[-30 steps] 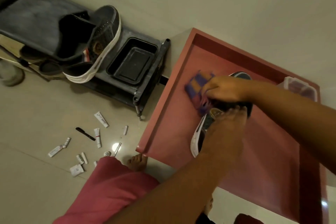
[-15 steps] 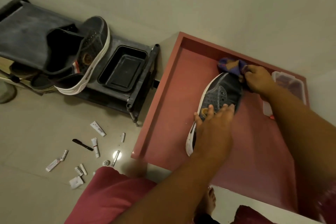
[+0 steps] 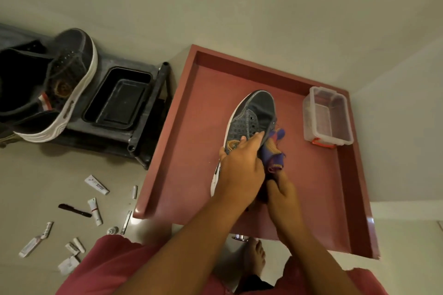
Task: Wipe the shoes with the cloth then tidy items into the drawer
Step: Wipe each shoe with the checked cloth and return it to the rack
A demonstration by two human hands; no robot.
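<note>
**Shoe on its side in the drawer, cloth tucked at its flank**

Head view: the grey shoe [image 3: 251,117] lies in the open red drawer [image 3: 182,151], toe toward the far wall, white sole edge facing left. The left hand [image 3: 239,172] sits over the shoe's rear half, fingers [image 3: 254,137] curled onto the patterned upper, its grip grasping the shoe. Just right of it, the right hand [image 3: 281,189] has its grip clenched around the purple-and-orange cloth [image 3: 272,151], which bunches up against the shoe's right side, touching it. A clear plastic box [image 3: 327,117] with a red clip stands in the drawer's far right corner, apart from the shoe.

Off to the left, a second shoe [image 3: 69,84] rests tilted on a dark rack [image 3: 148,132], beside a black tray [image 3: 117,98]. On the floor [image 3: 36,175] in front lie scattered small tubes [image 3: 96,184], a dark comb-like tool [image 3: 74,210] and small white packets. The person's red shorts [image 3: 119,266] and a bare foot [image 3: 256,256] show at the bottom edge.
</note>
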